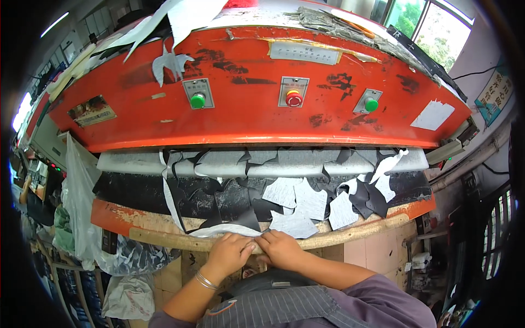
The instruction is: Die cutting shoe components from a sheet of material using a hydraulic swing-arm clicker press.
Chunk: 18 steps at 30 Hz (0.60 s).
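My left hand (228, 255) and my right hand (281, 250) are close together at the wooden front edge of a red press. Both have curled fingers, and what they pinch, if anything, is hidden. A white-backed strip (223, 230) of black sheet material runs up to the fingertips. Right of it, on the press bed, lie several cut pieces (310, 200) with light grey faces, some overlapping. Black cut pieces (367, 198) lie among them. Farther left, a narrow strip (170, 194) of the sheet hangs over the bed toward the front edge.
The red press head (235, 120) spans the far side, with two green buttons (197, 100) and a red stop button (294, 98). Under it sits a white pad (219, 163). Scraps (188, 22) drape over its top. Plastic bags (131, 295) stand at lower left.
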Each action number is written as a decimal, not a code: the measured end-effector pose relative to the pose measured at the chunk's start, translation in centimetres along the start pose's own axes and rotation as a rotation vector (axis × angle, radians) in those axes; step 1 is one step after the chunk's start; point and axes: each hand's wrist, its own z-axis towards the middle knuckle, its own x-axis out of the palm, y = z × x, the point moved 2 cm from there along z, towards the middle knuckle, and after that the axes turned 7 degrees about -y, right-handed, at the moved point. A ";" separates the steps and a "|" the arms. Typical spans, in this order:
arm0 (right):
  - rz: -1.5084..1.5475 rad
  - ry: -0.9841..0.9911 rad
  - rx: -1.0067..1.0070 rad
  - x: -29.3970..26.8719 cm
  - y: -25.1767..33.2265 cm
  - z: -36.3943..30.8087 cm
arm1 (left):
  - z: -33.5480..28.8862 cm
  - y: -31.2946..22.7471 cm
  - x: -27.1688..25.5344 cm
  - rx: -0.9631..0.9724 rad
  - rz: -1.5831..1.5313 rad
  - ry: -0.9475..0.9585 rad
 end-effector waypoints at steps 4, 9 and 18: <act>-0.061 0.003 0.132 1.4 0.0 -0.9 | -0.3 -1.0 1.5 -0.024 0.054 -0.185; -0.081 0.016 0.131 0.9 -0.3 0.0 | 0.5 -0.2 1.4 -0.048 0.055 -0.207; 0.074 0.091 0.267 -5.0 -12.5 18.0 | 9.6 4.8 -1.4 -0.201 -0.366 0.314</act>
